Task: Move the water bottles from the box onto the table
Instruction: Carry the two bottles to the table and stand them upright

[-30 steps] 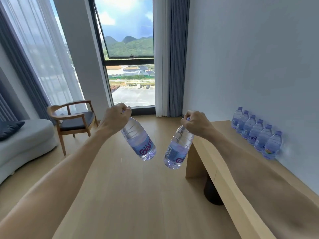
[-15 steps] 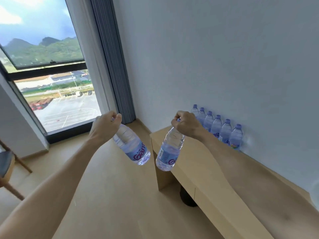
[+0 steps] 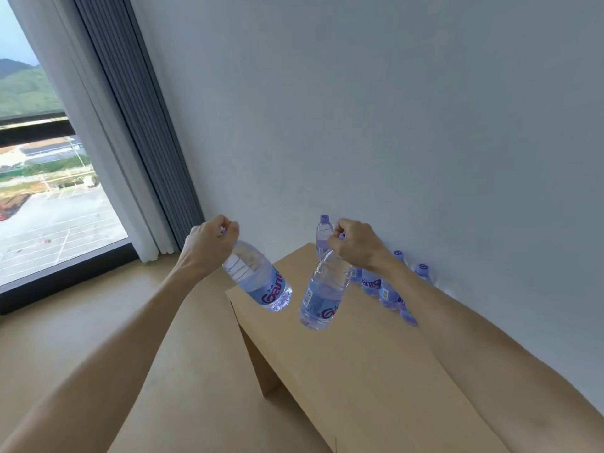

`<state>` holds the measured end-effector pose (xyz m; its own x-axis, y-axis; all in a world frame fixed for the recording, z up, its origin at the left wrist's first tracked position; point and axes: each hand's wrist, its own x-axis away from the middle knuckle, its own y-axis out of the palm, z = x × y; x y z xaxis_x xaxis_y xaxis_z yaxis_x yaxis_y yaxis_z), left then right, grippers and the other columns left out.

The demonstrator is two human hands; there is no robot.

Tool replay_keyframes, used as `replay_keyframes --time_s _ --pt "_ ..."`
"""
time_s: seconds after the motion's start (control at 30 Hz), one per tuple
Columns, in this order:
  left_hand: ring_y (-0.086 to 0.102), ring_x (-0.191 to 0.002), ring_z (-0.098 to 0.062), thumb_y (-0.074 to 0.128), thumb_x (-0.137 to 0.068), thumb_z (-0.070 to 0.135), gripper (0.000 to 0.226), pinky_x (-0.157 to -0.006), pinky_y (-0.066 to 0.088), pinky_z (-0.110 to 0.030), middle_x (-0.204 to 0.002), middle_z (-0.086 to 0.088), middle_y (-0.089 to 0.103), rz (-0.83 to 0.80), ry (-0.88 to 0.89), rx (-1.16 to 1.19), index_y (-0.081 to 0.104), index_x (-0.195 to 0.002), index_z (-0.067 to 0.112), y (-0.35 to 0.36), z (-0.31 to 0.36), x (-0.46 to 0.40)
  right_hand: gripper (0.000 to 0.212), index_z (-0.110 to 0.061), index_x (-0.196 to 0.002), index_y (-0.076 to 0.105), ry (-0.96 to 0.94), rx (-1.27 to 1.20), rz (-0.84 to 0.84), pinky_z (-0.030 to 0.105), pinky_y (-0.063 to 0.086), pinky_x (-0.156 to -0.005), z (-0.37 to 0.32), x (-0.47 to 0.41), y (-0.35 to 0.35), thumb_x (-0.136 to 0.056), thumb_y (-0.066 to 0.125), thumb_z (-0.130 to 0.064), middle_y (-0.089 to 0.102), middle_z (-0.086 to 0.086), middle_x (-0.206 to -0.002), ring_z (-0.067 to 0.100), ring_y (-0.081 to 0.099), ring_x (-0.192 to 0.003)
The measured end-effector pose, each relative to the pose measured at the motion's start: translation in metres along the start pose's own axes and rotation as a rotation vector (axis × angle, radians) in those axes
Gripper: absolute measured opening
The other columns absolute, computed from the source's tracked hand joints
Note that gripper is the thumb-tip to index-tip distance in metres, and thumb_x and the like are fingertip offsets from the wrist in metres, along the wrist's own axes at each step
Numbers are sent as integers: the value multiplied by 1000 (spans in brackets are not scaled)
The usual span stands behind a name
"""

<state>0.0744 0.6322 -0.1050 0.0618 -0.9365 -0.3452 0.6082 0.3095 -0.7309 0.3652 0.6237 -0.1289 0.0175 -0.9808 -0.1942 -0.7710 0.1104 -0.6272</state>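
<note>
My left hand [image 3: 209, 244] grips a clear water bottle [image 3: 260, 282] by its purple cap; the bottle hangs tilted, its base just past the left end of the wooden table [image 3: 343, 361]. My right hand [image 3: 354, 245] grips a second bottle [image 3: 323, 294] by the cap, hanging over the table top. Several more bottles stand in a row [image 3: 376, 282] on the table against the wall, partly hidden behind my right hand and forearm. The box is out of view.
A white wall [image 3: 392, 125] runs along the table's far side. Grey and white curtains [image 3: 130, 142] hang beside a floor-length window [image 3: 42, 191] at the left. Light wooden floor [image 3: 81, 338] lies left of the table.
The view has swung right and closer to the table. Both hands with their bottles have come nearer the table's left end; the right bottle now hangs over the table top.
</note>
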Motion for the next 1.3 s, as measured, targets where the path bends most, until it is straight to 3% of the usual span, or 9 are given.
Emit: replay_keyframes --time_s 0.4,0.57,0.77,1.07,1.3 --pt "54 -64 -22 43 -94 37 27 -59 40 -32 -65 1 61 -123 50 34 55 -76 19 78 -6 -98 19 -3 -78 50 91 6 45 30 37 -56 55 -73 5 -86 52 -21 50 1 -65 15 39 -57" --pt "42 -46 -13 45 -93 37 26 -51 36 -27 -52 5 53 -223 143 88 54 -74 22 119 -23 -156 21 -13 -70 44 141 11 76 24 33 -50 71 -109 21 -86 53 -23 46 -5 -58 10 34 -51" --pt "45 -49 -11 44 -92 39 26 -51 37 -28 -54 0 55 -395 299 93 47 -69 27 177 -43 -235 22 -5 -78 50 239 73 144 30 34 -52 94 -162 47 -90 53 -23 50 4 -61 14 37 -54" --pt "44 -49 -20 44 -95 31 20 -50 33 -29 -48 4 49 -598 535 55 44 -78 22 263 -70 -305 25 -16 -74 44 396 147 230 19 32 -47 131 -204 97 -93 56 -27 40 -10 -48 8 35 -47" --pt "42 -48 -24 41 -96 32 16 -51 35 -32 -52 4 50 -700 677 -27 44 -86 19 324 -82 -300 24 -28 -76 40 481 217 174 20 31 -50 156 -206 119 -88 56 -42 43 -14 -54 7 37 -51"
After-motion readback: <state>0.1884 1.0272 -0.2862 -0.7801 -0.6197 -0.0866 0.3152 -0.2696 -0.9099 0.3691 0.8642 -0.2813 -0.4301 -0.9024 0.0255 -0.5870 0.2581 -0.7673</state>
